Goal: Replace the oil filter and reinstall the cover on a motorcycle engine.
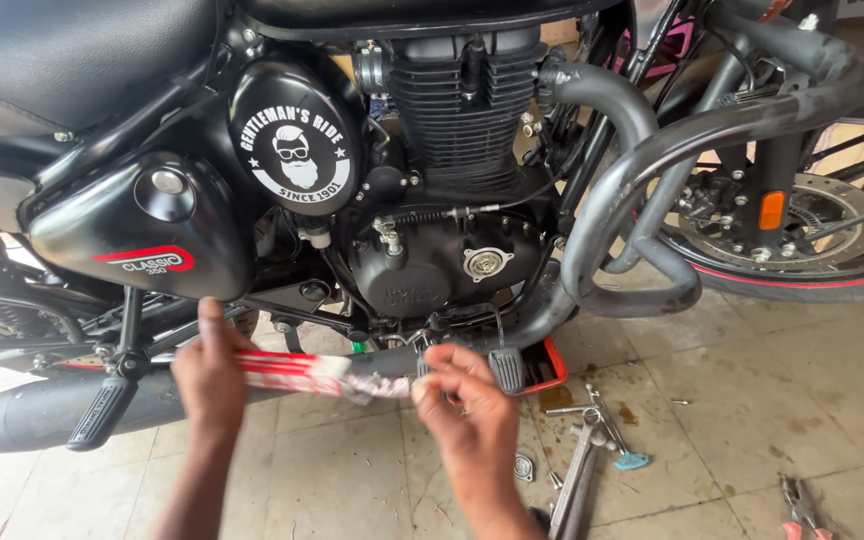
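1. Nearest, the tiled floor (752,420) carries loose tools to the right of the hands: a long metal wrench (574,490) lying near the bottom edge; a small blue-tipped tool (630,460) just beside it; red-handled pliers (800,510) at the near right corner; a small bolt (679,402) a little farther off.
2. The right hand (467,400) reaches in from the bottom centre; its fingers are pinched on the right end of a red-and-white cloth (302,370); it sits just left of the black foot pedal (507,368).
3. The left hand (210,370) comes in from the near left; it is closed around the cloth's left end, thumb raised; the fingers are blurred.
4. The cloth is stretched between the two hands, roughly level, lying against the dark exhaust pipe (32,410) that runs low along the motorcycle; whether it wraps the pipe I cannot tell.
5. A ribbed footrest (102,410) hangs to the left of the left hand.
6. Farther back stands the black engine (432,250), with its finned cylinder above; a round black side cover (297,135) sits to its left; a black side panel (142,230) lies farther left.
7. A curved grey crash guard (632,200) loops to the right; the front wheel (822,250) with its brake disc is at the far right.
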